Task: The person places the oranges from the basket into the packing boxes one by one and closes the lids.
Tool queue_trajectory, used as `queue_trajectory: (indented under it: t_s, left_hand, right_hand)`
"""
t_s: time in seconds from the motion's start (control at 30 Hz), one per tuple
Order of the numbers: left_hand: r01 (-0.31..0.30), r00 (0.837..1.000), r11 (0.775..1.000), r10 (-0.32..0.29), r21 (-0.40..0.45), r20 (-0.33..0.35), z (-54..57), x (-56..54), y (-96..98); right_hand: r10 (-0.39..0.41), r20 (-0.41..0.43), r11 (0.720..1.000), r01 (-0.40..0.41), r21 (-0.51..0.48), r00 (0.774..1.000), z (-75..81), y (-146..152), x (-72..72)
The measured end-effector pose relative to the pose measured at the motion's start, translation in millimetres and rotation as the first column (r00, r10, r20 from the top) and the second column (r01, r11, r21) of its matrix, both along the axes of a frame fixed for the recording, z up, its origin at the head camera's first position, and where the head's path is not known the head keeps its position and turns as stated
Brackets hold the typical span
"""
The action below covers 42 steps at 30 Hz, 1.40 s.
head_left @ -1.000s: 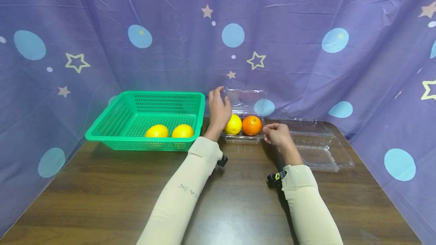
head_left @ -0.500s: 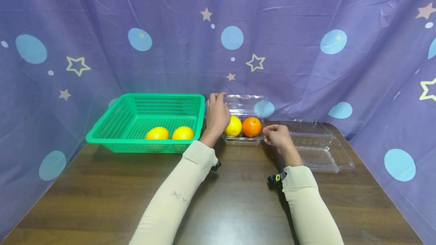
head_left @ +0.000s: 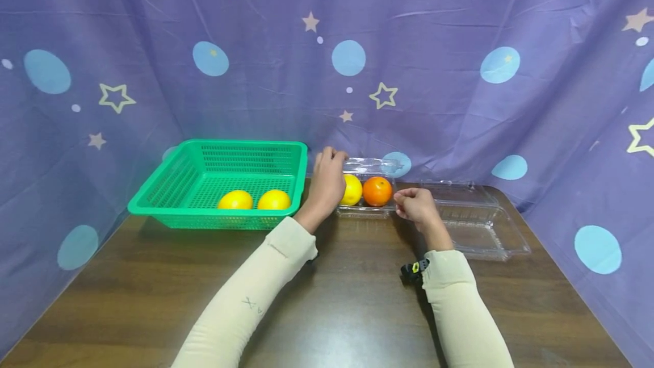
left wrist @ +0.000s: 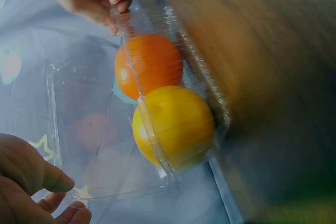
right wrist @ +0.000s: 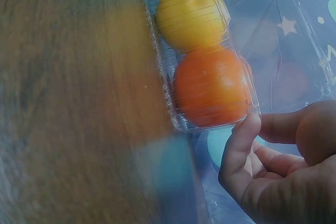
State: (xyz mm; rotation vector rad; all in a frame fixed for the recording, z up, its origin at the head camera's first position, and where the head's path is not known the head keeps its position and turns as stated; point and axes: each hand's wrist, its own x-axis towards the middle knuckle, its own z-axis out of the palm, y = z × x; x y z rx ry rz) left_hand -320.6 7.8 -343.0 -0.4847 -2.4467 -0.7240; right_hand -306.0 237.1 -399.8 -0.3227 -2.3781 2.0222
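The left hand [head_left: 328, 183] pinches a corner of the tilted lid [head_left: 373, 166]; the right hand [head_left: 418, 207] pinches the rim of the clear plastic clamshell's base [head_left: 364, 212], on the wooden table [head_left: 368, 288] between the green basket [head_left: 204, 210] and a second clamshell [head_left: 477, 229]; inside, a yellow citrus fruit [head_left: 352, 190] sits beside an orange [head_left: 378, 192]. Neither hand lies spread.

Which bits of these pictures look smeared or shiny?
Head view: mostly crisp, pale glare on the table; left wrist view: table smeared, bright glints along the clear container; right wrist view: table streaky, orange fruit clearer, with a soft highlight.
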Motion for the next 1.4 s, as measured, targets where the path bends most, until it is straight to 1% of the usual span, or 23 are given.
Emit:
queue_trajectory:
  t_s: [0.2, 0.33, 0.43, 0.5, 0.57, 0.67, 0.73, 0.8, 0.97, 1.07, 1.17, 1.23, 1.27, 1.4]
  left_hand:
    - [-0.003, 1.000, 0.992, 0.000, -0.125, -0.017, -3.0, 5.5, -7.5]
    - [0.014, 0.999, 0.983, -0.020, -0.183, -0.032, -5.9, 8.5, -11.7]
    - [0.029, 0.998, 0.978, -0.038, -0.206, -0.042, -8.7, 10.4, -15.1]
    - [0.041, 0.998, 0.975, -0.052, -0.216, -0.047, -10.3, 11.7, -17.2]
    - [0.056, 0.996, 0.972, -0.070, -0.228, -0.053, -11.4, 13.2, -18.8]
    - [0.078, 0.993, 0.966, -0.096, -0.248, -0.063, -13.0, 15.1, -20.1]
    - [0.094, 0.990, 0.961, -0.117, -0.261, -0.074, -14.6, 16.4, -20.1]
    - [0.104, 0.987, 0.956, -0.132, -0.273, -0.087, -16.6, 17.4, -19.7]
    - [0.127, 0.981, 0.944, -0.165, -0.306, -0.103, -21.4, 20.5, -18.1]
    - [0.132, 0.980, 0.934, -0.173, -0.333, -0.099, -23.1, 22.7, -18.0]
    - [0.128, 0.980, 0.927, -0.173, -0.352, -0.100, -23.5, 24.3, -19.1]
    - [0.127, 0.979, 0.924, -0.175, -0.361, -0.104, -23.7, 24.8, -20.3]
    - [0.129, 0.978, 0.921, -0.180, -0.367, -0.106, -23.8, 24.8, -20.9]
    - [0.152, 0.974, 0.910, -0.204, -0.385, -0.099, -26.3, 24.6, -23.7]
  right_hand:
    - [0.007, -0.013, 1.000, -0.007, 0.009, 1.000, 1.6, -4, -2.9]
    - [0.008, -0.026, 0.999, -0.007, 0.034, 1.000, 2.9, -5, -3.6]
    - [0.015, -0.045, 0.995, -0.010, 0.102, 0.999, 4.7, -6, -3.2]
    - [0.018, -0.071, 0.982, -0.004, 0.190, 0.997, 6.9, -5, -2.7]
    - [0.020, -0.104, 0.950, 0.013, 0.311, 0.994, 10.5, -4, -1.4]
    - [0.013, -0.164, 0.869, 0.069, 0.489, 0.986, 19.0, -3, 2.4]
    - [0.012, -0.197, 0.815, 0.105, 0.570, 0.980, 25.7, -1, 6.2]
    - [0.011, -0.225, 0.777, 0.133, 0.616, 0.974, 31.9, -1, 10.2]
    - [0.041, -0.292, 0.721, 0.174, 0.671, 0.955, 40.9, -1, 20.7]
    - [0.090, -0.341, 0.684, 0.191, 0.704, 0.936, 42.6, -4, 26.4]
    - [0.161, -0.393, 0.633, 0.211, 0.745, 0.905, 42.6, -7, 29.8]
    - [0.218, -0.422, 0.591, 0.225, 0.774, 0.880, 41.5, -9, 31.4]
    - [0.249, -0.435, 0.567, 0.234, 0.790, 0.865, 40.3, -9, 31.7]
    - [0.363, -0.480, 0.489, 0.276, 0.828, 0.799, 35.4, -10, 33.4]
